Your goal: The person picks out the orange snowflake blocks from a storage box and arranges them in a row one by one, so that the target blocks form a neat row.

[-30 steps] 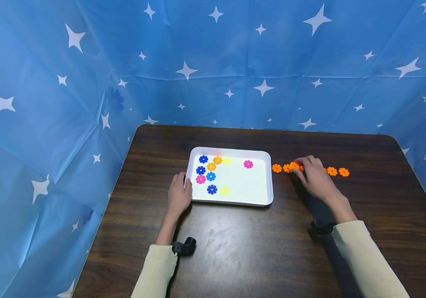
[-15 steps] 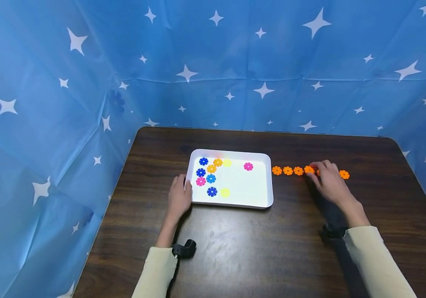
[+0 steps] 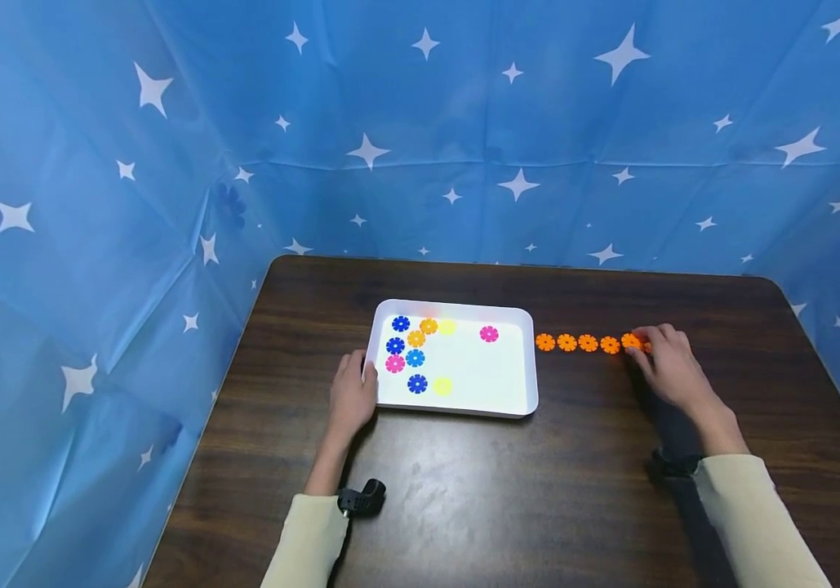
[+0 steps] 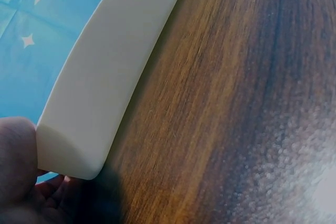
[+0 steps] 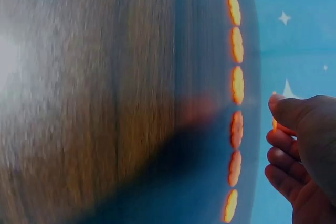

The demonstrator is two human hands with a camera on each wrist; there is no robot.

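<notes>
My left hand (image 3: 353, 394) grips the left end of a white tray (image 3: 464, 412); in the left wrist view its thumb (image 4: 17, 156) presses that end beside the corner. Inside the tray lie several flower-shaped plastic discs, among them a blue disc (image 3: 417, 384), a pink disc (image 3: 489, 334) and a yellow disc (image 3: 442, 386). Between thumb and index finger, my right hand (image 3: 673, 369) pinches an orange flower disc (image 5: 274, 121), seen edge-on in the right wrist view. Below it runs a row of orange flower discs (image 5: 238, 85), partly hidden by the hand in the head view.
The dark wood-grain table (image 3: 478, 506) carries the tray and the row, which starts right at the tray's right side. A blue curtain (image 3: 405, 98) with white stars hangs behind the table and along its left. Each wrist bears a black band (image 3: 362, 498).
My right hand has moved rightward along the row with the orange disc, uncovering more discs to its left and covering those at the right end. My left hand stays on the tray.
</notes>
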